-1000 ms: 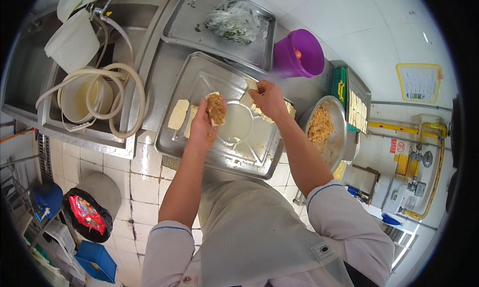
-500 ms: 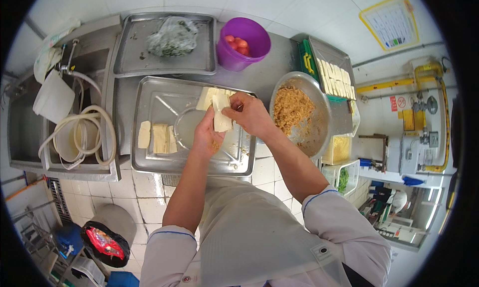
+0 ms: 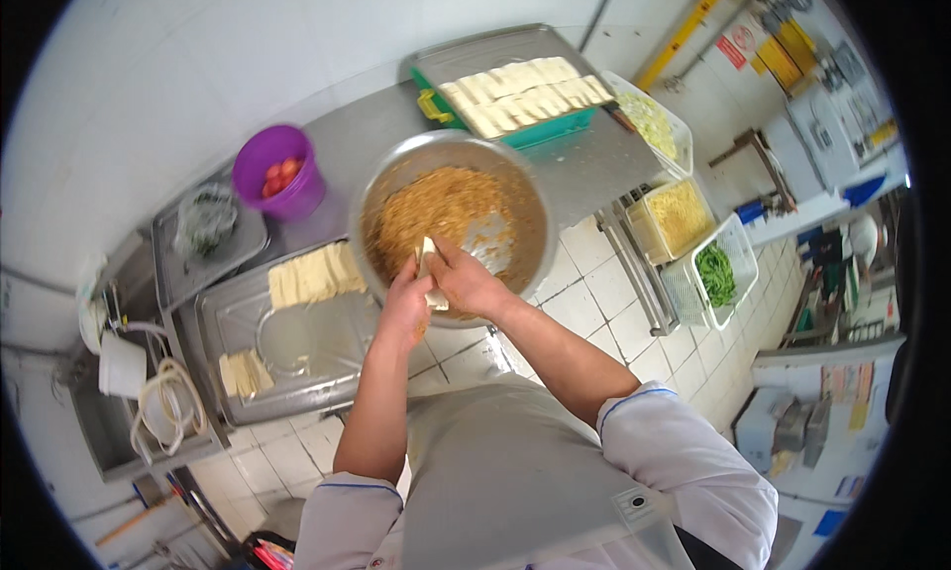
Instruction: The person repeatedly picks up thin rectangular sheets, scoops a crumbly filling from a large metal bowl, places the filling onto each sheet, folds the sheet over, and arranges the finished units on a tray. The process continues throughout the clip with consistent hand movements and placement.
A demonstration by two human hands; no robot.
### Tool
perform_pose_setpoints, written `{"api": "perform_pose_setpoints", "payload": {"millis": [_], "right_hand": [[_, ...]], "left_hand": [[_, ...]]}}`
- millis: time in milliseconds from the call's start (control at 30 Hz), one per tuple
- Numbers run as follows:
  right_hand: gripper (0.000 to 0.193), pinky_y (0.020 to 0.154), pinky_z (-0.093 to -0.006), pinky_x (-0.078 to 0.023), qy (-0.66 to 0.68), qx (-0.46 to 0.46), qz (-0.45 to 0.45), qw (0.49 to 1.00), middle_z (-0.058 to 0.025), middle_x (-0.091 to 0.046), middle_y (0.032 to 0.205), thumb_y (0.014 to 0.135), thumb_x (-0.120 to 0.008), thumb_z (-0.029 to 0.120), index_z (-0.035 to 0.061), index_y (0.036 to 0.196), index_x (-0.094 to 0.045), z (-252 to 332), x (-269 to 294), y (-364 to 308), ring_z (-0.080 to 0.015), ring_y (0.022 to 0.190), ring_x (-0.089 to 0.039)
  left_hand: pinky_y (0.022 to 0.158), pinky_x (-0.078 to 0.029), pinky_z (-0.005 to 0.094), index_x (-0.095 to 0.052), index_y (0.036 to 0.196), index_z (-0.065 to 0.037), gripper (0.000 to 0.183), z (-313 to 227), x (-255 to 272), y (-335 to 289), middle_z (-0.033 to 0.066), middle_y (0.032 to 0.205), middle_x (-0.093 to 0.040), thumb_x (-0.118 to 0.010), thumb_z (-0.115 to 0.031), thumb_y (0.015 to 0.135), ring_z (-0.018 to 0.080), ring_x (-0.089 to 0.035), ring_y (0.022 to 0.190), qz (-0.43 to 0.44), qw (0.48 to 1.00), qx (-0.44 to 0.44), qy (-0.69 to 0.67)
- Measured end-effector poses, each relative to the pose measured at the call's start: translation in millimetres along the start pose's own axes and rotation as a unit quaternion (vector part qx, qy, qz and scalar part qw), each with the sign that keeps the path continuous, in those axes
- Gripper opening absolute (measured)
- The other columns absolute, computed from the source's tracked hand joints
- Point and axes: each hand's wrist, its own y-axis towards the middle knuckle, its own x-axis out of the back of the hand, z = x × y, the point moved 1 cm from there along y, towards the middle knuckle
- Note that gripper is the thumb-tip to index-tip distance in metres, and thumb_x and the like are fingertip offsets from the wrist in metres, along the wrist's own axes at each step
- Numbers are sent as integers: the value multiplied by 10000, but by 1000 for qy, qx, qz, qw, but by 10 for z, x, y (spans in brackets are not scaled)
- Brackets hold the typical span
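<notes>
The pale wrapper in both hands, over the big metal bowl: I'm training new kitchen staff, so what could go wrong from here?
The pale wrapper is pinched between the left hand and right hand at the near rim of the metal bowl; filling could drop onto the tiled floor. The thin sheet might also tear. The bowl seems to overhang the counter edge, so pressing on its rim may tip it.

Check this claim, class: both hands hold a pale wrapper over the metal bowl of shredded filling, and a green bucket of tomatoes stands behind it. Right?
Not quite. In the head view the bucket is purple, not green. The rest holds: left hand and right hand hold the wrapper over the bowl.
</notes>
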Motion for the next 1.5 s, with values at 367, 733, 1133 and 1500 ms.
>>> {"api": "perform_pose_setpoints", "payload": {"millis": [367, 733, 1133, 1500], "right_hand": [[504, 766, -326, -584, 339, -81, 5, 937, -141, -696, 1149, 975, -642, 76, -58, 1447, -524, -1043, 2173, 158, -209, 941, -693], [373, 676, -311, -515, 187, -188, -73, 961, -75, -693, 1002, 1037, -631, 379, 30, 1163, -669, -1578, 3797, 991, -153, 827, -644], [319, 639, -311, -547, 44, -131, 34, 990, -66, -693, 905, 1039, -581, 346, 52, 1113, -679, -1925, 5664, 2693, -158, 781, -665], [452, 736, -311, -567, -123, -45, 294, 947, -102, -682, 1023, 862, -623, 51, -4, 1311, -617, -1713, 7068, 5066, -177, 902, -668]], "left_hand": [[893, -610, 388, -468, 1492, 1, 526, 517, -1687, 1074, 163, 1234, -669, -574, 4, 977, 271, -712, 1060, 71, 989, 79, 100], [896, -589, 370, -382, 1554, 86, 525, 1071, -2759, 2638, 203, 1304, -639, -538, -51, 1071, 279, -701, 1061, 69, 993, 95, 27], [896, -503, 306, -472, 1543, 9, 518, 1166, -3936, 4623, 100, 1224, -668, -464, -19, 1026, 173, -646, 1038, 15, 997, 25, 68], [976, -481, 346, -334, 1624, -27, 666, 667, -4744, 6471, 101, 1365, -590, -523, -79, 987, 185, -582, 1155, -216, 976, 23, 19]]}}
